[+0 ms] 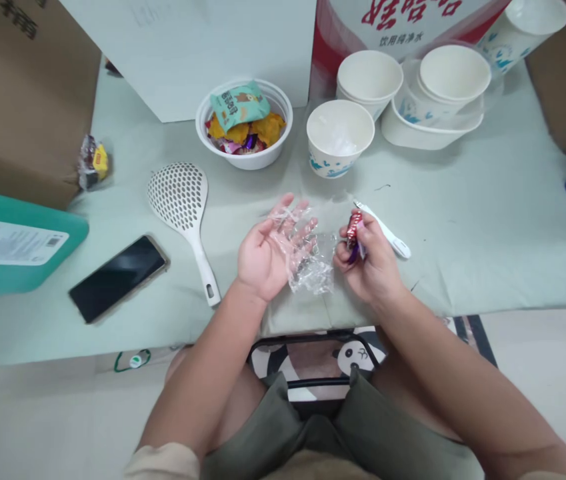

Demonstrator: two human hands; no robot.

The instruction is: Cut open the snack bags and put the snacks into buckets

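My left hand (267, 250) lies palm up over the pale green table (487, 220), fingers spread, with a crumpled clear plastic bag (310, 267) draped over its fingers. My right hand (367, 257) is closed on a small red and purple wrapped candy (353, 233), held just to the right of the bag. A white pen-like tool (387, 233) lies on the table behind the right hand.
A white bowl of wrapped snacks (243, 123) and a paper cup (340, 137) stand behind the hands, with stacked paper bowls (433, 93) at the back right. A white slotted spoon (183, 213), a black phone (117, 277), a teal box (13, 240), a small snack packet (93, 162) and cardboard boxes (23, 93) lie left.
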